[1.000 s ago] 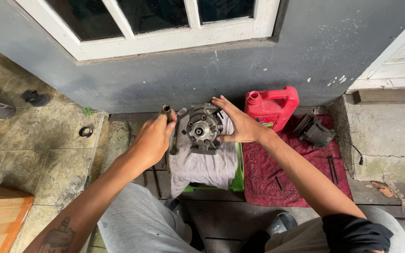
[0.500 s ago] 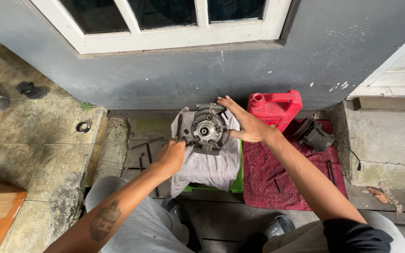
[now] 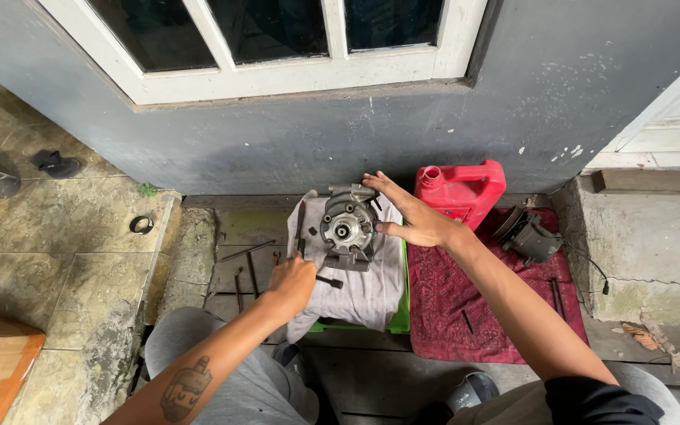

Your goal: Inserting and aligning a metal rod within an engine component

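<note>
At frame centre, a grey compressor [image 3: 347, 228] sits on a grey cloth [image 3: 364, 291], steadied by the right hand [image 3: 408, 214] with fingers spread. A dark rod [image 3: 301, 228] is gripped by the left hand [image 3: 291, 282]. A red jug [image 3: 462, 189] crowds the right; open floor remains at left.

One head camera looks steeply down from above the seated person, facing the wall [image 3: 293, 157] and window [image 3: 277, 47], floor [image 3: 64, 228] close below.

left hand [image 3: 291, 282] fisted, right hand [image 3: 411, 214] fingers spread, both arms extended
</note>
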